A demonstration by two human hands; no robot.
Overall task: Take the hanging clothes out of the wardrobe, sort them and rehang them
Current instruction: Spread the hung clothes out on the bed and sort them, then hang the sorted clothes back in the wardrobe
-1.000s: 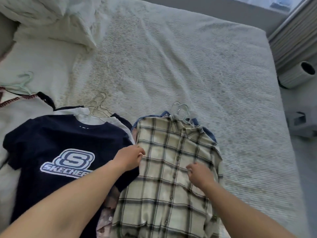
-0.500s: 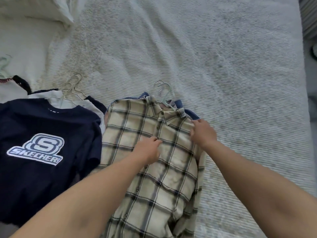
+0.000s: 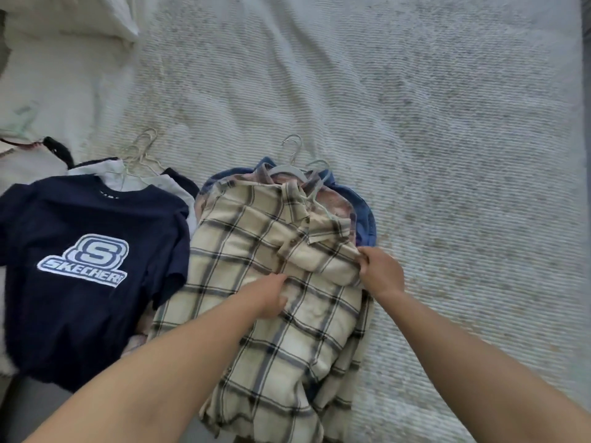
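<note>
A cream plaid shirt [image 3: 256, 251] lies on top of a pile of hung shirts on the bed, its collar rumpled and pulled down off the grey hangers [image 3: 292, 161]. A pink shirt and a blue shirt [image 3: 364, 212] show beneath it. My left hand [image 3: 268, 295] grips the plaid shirt's front near the button line. My right hand [image 3: 380, 270] pinches the fabric at the shirt's right shoulder. To the left lies a second pile topped by a navy T-shirt [image 3: 83, 251] with a white logo, on thin wire hangers [image 3: 140, 151].
The bed's white ribbed cover [image 3: 415, 123] stretches bare to the right and beyond the piles. A white pillow [image 3: 73, 17] sits at the top left. More pale garments [image 3: 19, 161] lie at the far left edge.
Both hands moved onto the plaid shirt and bunched it. The shirt has slid down, so the hangers and the pink and blue shirts beneath now show. The camera has come closer.
</note>
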